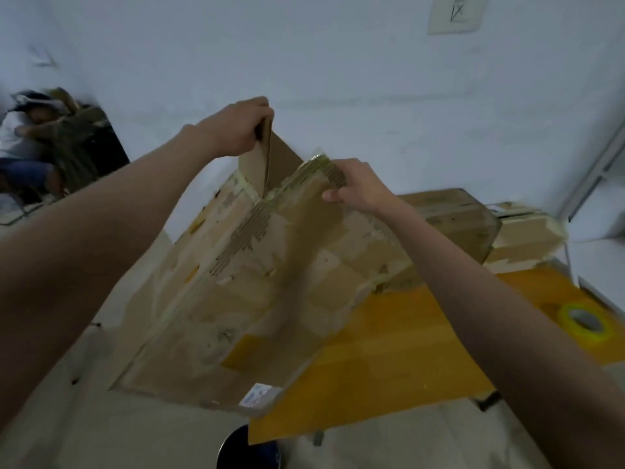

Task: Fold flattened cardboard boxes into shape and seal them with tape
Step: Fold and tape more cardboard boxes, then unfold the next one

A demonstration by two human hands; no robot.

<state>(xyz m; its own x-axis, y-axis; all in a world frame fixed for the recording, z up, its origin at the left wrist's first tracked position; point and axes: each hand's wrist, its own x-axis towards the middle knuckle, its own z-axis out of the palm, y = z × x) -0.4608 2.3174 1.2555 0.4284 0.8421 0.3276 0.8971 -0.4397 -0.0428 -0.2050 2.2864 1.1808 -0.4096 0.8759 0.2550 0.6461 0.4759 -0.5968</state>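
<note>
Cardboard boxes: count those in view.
3: a worn flattened box held up in both hands, a box on the table's far end, another beside it; more may be hidden.

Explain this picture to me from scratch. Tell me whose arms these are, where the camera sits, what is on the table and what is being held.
There is no machine here. The single picture comes from a camera worn on a person's head, looking forward and down, so the two bare arms are the wearer's own. The left hand grips an upright flap of a worn cardboard box, and the right hand pinches its torn top edge, holding it above a yellow table. On the table lie a roll of yellow tape and more cardboard boxes at the far end. Another person sits at the far left.
</note>
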